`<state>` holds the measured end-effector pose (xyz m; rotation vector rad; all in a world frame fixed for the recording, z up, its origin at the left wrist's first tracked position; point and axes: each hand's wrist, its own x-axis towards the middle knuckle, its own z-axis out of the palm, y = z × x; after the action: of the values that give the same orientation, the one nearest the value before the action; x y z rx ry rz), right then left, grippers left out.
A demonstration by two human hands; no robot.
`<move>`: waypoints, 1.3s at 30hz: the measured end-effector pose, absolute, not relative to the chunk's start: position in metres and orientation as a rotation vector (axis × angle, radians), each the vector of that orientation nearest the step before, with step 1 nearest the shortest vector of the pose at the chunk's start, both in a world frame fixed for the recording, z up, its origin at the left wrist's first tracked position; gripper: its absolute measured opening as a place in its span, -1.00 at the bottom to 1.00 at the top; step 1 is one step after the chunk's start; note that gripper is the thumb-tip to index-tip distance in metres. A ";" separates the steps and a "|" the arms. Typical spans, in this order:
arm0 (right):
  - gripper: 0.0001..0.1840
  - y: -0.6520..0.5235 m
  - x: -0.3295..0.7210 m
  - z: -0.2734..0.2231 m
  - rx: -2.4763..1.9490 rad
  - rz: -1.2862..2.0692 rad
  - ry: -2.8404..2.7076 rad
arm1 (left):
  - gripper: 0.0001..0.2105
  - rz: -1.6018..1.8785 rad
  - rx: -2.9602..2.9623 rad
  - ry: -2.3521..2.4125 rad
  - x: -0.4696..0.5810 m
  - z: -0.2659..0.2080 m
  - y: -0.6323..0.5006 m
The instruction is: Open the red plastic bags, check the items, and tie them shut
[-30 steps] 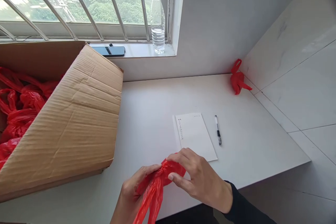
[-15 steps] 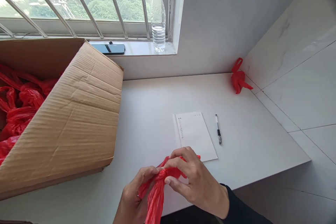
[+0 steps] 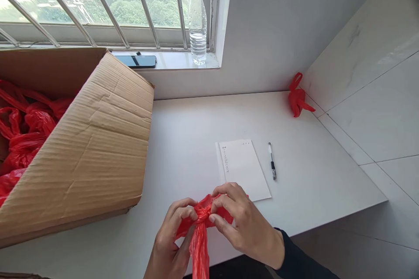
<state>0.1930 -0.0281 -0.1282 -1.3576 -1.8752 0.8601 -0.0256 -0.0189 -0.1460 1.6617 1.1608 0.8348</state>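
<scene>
A red plastic bag is bunched and twisted into a knot between my hands, close to the front edge of the white table. My left hand grips the bag to the left of the knot, thumb below and fingers curled over it. On the other side, my right hand pinches the plastic between thumb and fingers. A long gathered strip of the bag hangs down toward me. Just beyond my right hand lies a notepad with small writing, its near edge partly covered by the fingers.
At left stands a large cardboard box holding several red plastic bags. A pen lies right of the notepad. In the far right corner sits a knotted red bag. On the sill are a phone and a water bottle.
My left hand's fingers have shifted over the top of the bag, beside the knot. The hanging strip has swung slightly right and straightened. My right hand has barely moved.
</scene>
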 end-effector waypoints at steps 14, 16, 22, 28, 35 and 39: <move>-0.76 -0.029 0.193 -0.126 -1.375 0.714 -1.865 | -0.86 0.806 1.877 1.159 -0.027 -0.145 -0.016; -0.76 -0.029 0.190 -0.127 -1.384 0.718 -1.899 | -0.85 0.793 1.886 1.146 -0.026 -0.145 -0.016; -0.79 -0.027 0.196 -0.130 -1.375 0.797 -1.898 | -0.86 0.794 1.884 1.150 -0.027 -0.144 -0.016; -0.90 -0.025 0.219 -0.127 -1.520 0.746 -1.747 | -0.92 0.809 1.830 1.382 -0.045 -0.150 -0.017; -0.74 -0.037 0.191 -0.130 -1.425 0.725 -1.871 | -0.91 0.853 1.782 1.214 -0.024 -0.148 -0.017; -0.77 -0.039 0.185 -0.137 -1.461 0.689 -1.865 | -0.91 0.846 1.820 1.161 -0.010 -0.144 -0.018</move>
<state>0.1854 -0.0391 -0.1369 -1.4611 -1.8651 0.6893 -0.0101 -0.0177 -0.1442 1.8198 1.1611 0.8465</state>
